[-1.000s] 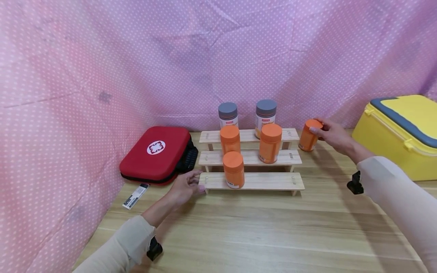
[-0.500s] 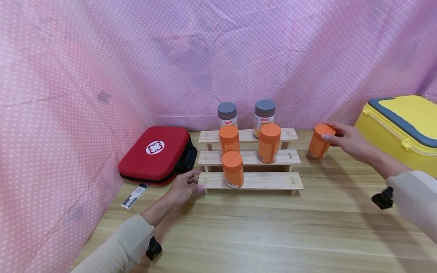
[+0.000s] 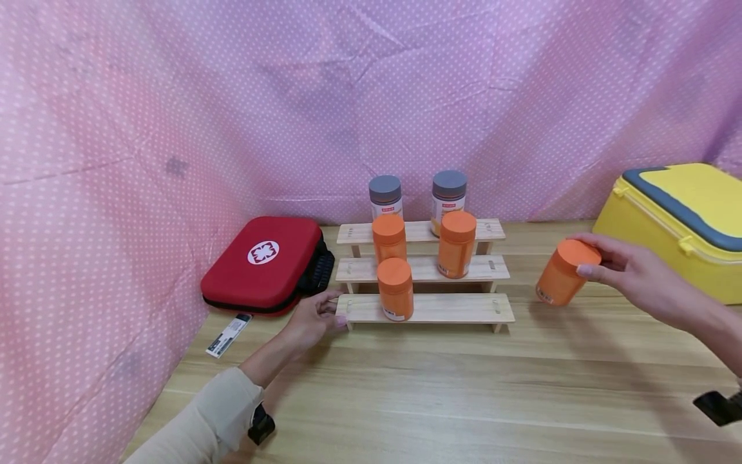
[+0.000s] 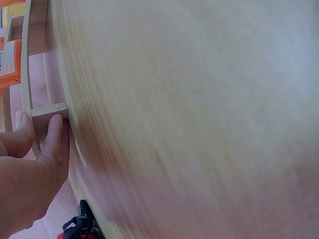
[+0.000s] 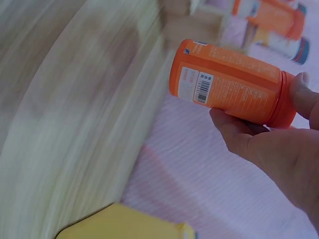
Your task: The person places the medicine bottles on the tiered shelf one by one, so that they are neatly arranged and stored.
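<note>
My right hand (image 3: 637, 277) grips an orange bottle (image 3: 565, 274) near its lid, tilted, to the right of a three-tier wooden rack (image 3: 452, 308). The right wrist view shows the barcode label on the held bottle (image 5: 224, 82), with the thumb at its cap. At the rack's left end my left hand (image 3: 310, 319) pinches the lowest tier; in the left wrist view its thumb lies on the board and a finger (image 4: 54, 132) on the leg. One orange bottle (image 3: 396, 293) stands on the bottom tier. Two more orange bottles (image 3: 456, 248) occupy the middle tier, and two grey-lidded jars (image 3: 449, 203) the top.
Left of the rack lies a red first-aid case (image 3: 263, 261), with a small white labelled strip (image 3: 228, 335) before it. A yellow box (image 3: 666, 238) with a grey-edged lid stands at the right. Pink dotted cloth (image 3: 348, 96) hangs behind the wooden table (image 3: 406, 399).
My right hand has carried the orange bottle rightward and toward me, away from the rack's upper right end, and the bottle has tilted more. My left hand has stayed at the rack.
</note>
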Tool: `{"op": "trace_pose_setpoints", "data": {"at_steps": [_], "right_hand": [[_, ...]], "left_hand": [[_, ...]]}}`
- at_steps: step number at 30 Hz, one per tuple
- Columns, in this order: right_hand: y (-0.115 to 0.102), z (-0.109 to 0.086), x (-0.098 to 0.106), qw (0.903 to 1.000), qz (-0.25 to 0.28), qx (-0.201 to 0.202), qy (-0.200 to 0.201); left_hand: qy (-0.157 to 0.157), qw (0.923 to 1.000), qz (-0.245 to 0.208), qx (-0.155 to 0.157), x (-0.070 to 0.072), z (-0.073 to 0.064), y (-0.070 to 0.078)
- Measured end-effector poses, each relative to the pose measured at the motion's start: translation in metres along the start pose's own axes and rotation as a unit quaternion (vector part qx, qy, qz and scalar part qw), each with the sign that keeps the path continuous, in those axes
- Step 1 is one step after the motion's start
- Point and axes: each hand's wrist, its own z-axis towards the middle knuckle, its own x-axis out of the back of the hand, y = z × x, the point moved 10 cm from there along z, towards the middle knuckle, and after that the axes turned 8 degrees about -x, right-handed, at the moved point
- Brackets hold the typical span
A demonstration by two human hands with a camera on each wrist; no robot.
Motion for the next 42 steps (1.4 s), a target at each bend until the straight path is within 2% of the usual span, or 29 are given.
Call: {"op": "trace_pose_setpoints", "data": {"at_steps": [5,10,15,21,27,42], "right_hand": [[-0.024,-0.011,-0.010,0.9998,-0.004,0.017,0.009],[-0.055,-0.015,-0.042,0.9990,0.015,0.038,-0.019],[-0.075,-0.011,-0.075,0.9974,0.048,0.027,-0.046],[-0.091,-0.002,-0.101,0.9940,0.086,0.036,-0.057],[-0.102,0.004,-0.110,0.9939,0.080,0.042,-0.063],[-0.101,0.009,-0.108,0.9973,0.048,0.035,-0.044]], "left_hand": [[-0.002,0.9999,-0.016,0.001,-0.001,-0.001,0.000],[0.001,0.9998,-0.018,0.005,-0.001,-0.001,-0.002],[-0.002,0.9999,-0.017,0.001,-0.002,-0.002,0.001],[-0.009,0.9997,-0.021,-0.008,-0.004,-0.003,0.005],[-0.010,0.9997,-0.020,-0.004,-0.006,-0.003,0.004],[-0.004,0.9999,-0.012,0.005,-0.005,-0.003,0.000]]}}
